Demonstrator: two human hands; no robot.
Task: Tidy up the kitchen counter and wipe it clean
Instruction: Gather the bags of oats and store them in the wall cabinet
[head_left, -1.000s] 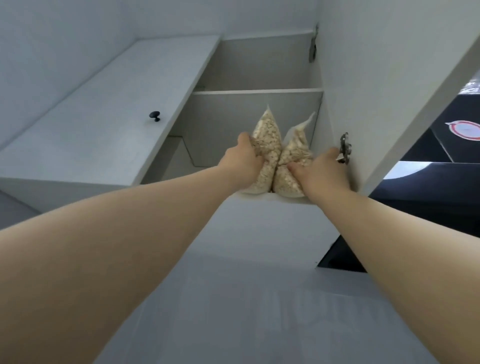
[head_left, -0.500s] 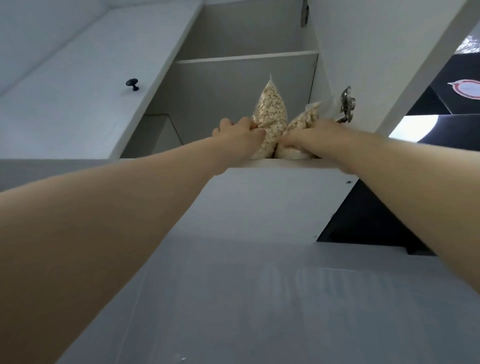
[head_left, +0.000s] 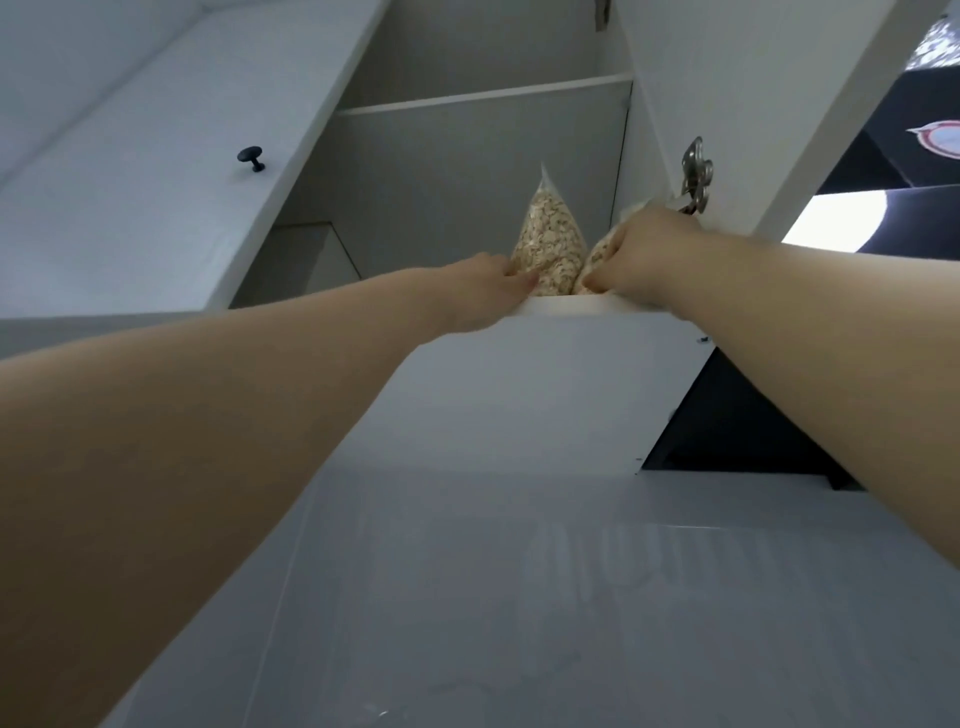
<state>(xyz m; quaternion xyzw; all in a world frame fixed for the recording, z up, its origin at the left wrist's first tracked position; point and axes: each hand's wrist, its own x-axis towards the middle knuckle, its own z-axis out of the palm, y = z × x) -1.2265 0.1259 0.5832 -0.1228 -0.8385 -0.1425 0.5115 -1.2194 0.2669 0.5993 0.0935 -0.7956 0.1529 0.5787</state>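
While the view tilts steeply upward, both bare arms reach into an open wall cabinet (head_left: 467, 171). Two clear bags of oats stand side by side on its bottom shelf (head_left: 566, 305), close to the front edge and toward the right side of the opening.

The left hand (head_left: 485, 291) grips the left bag (head_left: 553, 234) low at its base, with the thumb laid across the front and the other fingers out of sight behind it. This bag stands upright and its sealed top tapers to a point.

The right hand (head_left: 649, 254) lies over the right bag (head_left: 597, 257) with its fingers curled down onto the plastic. It seems to be holding the bag, though the hand hides most of it and only a strip of oats shows beside the knuckles. The two bags touch each other along their lower sides.

An upper shelf (head_left: 483, 101) crosses the cabinet well above the bags. To the right, the right door (head_left: 727, 78) stands swung open, and a metal hinge (head_left: 696, 174) sits on it just above the right hand. To the left is a left door (head_left: 130, 218) with a small dark knob (head_left: 252, 157). Below the cabinet, a pale wall (head_left: 519, 597) fills the lower part of the view between the two forearms.
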